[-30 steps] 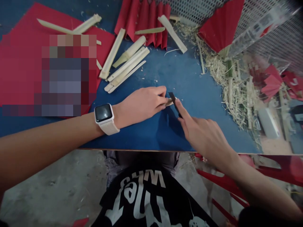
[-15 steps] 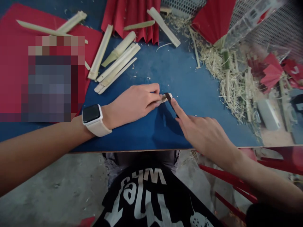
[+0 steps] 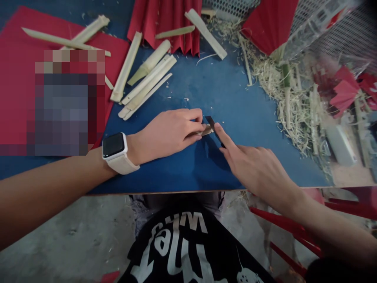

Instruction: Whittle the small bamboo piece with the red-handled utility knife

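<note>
My left hand [image 3: 176, 129], with a watch on its wrist, pinches a short pale strip of bamboo [image 3: 207, 130] low over the blue table [image 3: 235, 102]. Most of that strip is hidden under the fingers. In my right hand [image 3: 250, 161] is a dark-bladed knife [image 3: 209, 120], its handle covered by the palm. My index finger lies along the back of the blade, which crosses the strip's free end. Tiny pale chips lie around the two hands.
Several split bamboo pieces [image 3: 150, 86] lie beyond my left hand. Pleated red paper [image 3: 165, 23] is at the back, a flat red sheet [image 3: 17, 90] at the left. Shavings [image 3: 282, 106] heap at the right, near a white block [image 3: 341, 145]. The table's front edge [image 3: 165, 193] runs close to me.
The strip's end has dropped slightly lower and shows less beyond the blade. My left fingers have shifted a little. Both hands keep their holds, and the whole view has moved slightly.
</note>
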Motion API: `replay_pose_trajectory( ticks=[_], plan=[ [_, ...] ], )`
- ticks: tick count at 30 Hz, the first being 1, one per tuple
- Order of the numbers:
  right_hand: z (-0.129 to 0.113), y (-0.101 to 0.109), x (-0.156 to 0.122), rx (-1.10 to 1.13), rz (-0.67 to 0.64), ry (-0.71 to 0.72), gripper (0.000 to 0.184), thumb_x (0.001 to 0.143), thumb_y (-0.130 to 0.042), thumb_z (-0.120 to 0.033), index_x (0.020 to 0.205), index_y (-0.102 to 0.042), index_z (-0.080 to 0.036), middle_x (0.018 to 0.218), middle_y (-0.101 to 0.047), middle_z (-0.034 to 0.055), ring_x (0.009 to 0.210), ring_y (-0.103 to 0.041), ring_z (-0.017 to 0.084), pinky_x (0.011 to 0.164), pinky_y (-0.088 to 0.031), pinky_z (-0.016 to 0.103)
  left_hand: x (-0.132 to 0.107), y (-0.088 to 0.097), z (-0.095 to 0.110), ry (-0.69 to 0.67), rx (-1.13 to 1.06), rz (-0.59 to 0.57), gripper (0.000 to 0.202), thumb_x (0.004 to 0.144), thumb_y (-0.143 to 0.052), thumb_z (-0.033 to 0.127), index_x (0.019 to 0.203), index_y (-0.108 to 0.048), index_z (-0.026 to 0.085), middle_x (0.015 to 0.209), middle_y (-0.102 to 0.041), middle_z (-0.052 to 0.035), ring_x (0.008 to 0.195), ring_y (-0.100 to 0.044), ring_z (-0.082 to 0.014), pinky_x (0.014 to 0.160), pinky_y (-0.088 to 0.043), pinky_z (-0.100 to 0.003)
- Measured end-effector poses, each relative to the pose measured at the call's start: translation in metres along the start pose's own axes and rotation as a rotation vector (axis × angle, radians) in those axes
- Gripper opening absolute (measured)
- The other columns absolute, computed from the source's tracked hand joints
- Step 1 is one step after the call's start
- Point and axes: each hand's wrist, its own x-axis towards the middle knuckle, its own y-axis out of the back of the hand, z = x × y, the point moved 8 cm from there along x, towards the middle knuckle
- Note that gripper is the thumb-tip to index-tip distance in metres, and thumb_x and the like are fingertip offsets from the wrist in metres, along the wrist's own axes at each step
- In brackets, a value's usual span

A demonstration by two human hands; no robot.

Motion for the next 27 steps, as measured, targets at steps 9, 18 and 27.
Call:
replay_pose_trajectory(
  ticks=[9,18,27],
  plan=[
    [-0.003,0.011,-0.005,0.028,0.204,-0.037,0.066,0.119,-0.051,-0.031,0.182,-0.037,-0.023,0.068,-0.071,-0.0004,0.046,-0.056,0.016,0.05,-0.018,0.031,-0.003,0.002,0.001,-0.017,0.03,0.044,0.027,0.115,-0.056,0.028,0.121,-0.081,0.019,0.118,-0.076,-0.0061,0.096,-0.075,-0.0198,0.073,-0.053,-0.032],
    [-0.008,0.019,-0.008,-0.011,0.38,-0.007,0.052,0.119,-0.053,-0.036,0.17,-0.06,-0.033,0.094,-0.067,0.005,0.051,-0.052,0.011,0.045,-0.024,0.03,-0.005,0.001,0.003,-0.038,0.095,0.051,0.03,0.117,-0.055,0.03,0.131,-0.079,0.02,0.119,-0.077,-0.0061,0.1,-0.076,-0.0204,0.079,-0.06,-0.032],
    [-0.002,0.03,-0.073,0.66,0.489,0.257,0.008,0.108,-0.066,-0.026,0.102,-0.061,-0.024,0.087,-0.07,0.0021,0.073,-0.066,0.017,0.067,-0.053,0.031,-0.006,0.002,0.0,-0.02,0.076,0.044,0.034,0.119,-0.05,0.034,0.131,-0.079,0.023,0.119,-0.077,-0.0059,0.103,-0.077,-0.0193,0.079,-0.059,-0.03]
  ],
)
